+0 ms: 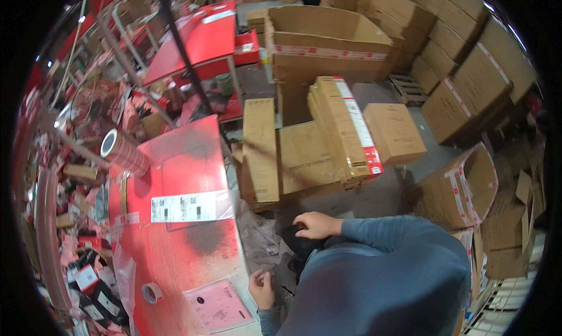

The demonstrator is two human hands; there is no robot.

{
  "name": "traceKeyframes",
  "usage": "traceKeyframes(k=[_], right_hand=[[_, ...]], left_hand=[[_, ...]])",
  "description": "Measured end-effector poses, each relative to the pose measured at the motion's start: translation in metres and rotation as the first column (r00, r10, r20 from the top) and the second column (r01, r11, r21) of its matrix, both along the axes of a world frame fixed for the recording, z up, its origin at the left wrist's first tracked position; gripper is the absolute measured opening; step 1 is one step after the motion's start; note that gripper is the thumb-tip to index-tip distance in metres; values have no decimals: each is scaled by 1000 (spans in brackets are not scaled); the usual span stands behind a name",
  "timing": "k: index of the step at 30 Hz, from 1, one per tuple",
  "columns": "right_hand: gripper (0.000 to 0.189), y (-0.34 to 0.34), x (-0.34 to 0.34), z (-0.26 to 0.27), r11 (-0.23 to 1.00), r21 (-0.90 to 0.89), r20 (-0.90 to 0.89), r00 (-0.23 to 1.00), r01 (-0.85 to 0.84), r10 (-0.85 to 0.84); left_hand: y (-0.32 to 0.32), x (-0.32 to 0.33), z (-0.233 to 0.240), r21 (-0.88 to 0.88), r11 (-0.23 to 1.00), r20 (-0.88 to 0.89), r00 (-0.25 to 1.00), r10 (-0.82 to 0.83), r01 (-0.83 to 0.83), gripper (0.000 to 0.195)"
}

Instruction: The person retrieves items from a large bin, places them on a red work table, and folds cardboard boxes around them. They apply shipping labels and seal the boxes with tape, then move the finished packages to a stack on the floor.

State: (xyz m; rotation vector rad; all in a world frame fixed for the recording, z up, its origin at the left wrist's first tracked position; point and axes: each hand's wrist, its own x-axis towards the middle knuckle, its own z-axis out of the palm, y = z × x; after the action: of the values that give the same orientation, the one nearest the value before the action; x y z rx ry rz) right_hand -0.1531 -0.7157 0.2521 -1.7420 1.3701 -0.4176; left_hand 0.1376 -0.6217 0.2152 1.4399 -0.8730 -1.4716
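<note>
My left hand (262,288) is beside the near edge of the red-topped table (175,257), fingers loosely curled and holding nothing. My right hand (317,225) hovers over my dark trouser leg, its fingers apart and empty. Closest to the left hand on the table lies a pink printed sheet or packet (219,307). Farther left is a roll of tape (152,293). A strip of printed white labels (184,208) lies flat across the tabletop, its end at the edge. Crumpled clear plastic (261,237) hangs or lies between the table and my legs.
A stack of tape rolls (126,152) stands at the table's far left corner. Flat cartons (344,129) rest on a larger cardboard box (307,156) ahead. Right of me is an open carton (461,191). Mixed packages (101,292) are heaped beyond the table. A dark pole (184,59) rises behind it.
</note>
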Motion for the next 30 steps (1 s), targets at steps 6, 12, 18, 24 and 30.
traceKeyframes(k=[6,12,18,24,30], right_hand=[[43,181,-201,-113,846,152,-380,820,511,-427],[42,336,-328,-185,526,430,-537,676,734,-504],[41,392,-488,-169,471,402,-174,570,786,-803],[39,331,-672,-122,373,151,77,365,916,-928],[40,189,-821,-47,588,99,-22,592,803,-805]], left_hand=[[-21,-129,15,-164,904,187,913,-364,394,26],[-11,-313,15,-155,757,379,745,-549,635,27],[-21,-562,-42,-362,667,473,745,-470,651,50],[-57,-733,-12,-254,620,855,472,-214,742,80],[-93,-807,-60,-4,797,951,248,-184,604,95]])
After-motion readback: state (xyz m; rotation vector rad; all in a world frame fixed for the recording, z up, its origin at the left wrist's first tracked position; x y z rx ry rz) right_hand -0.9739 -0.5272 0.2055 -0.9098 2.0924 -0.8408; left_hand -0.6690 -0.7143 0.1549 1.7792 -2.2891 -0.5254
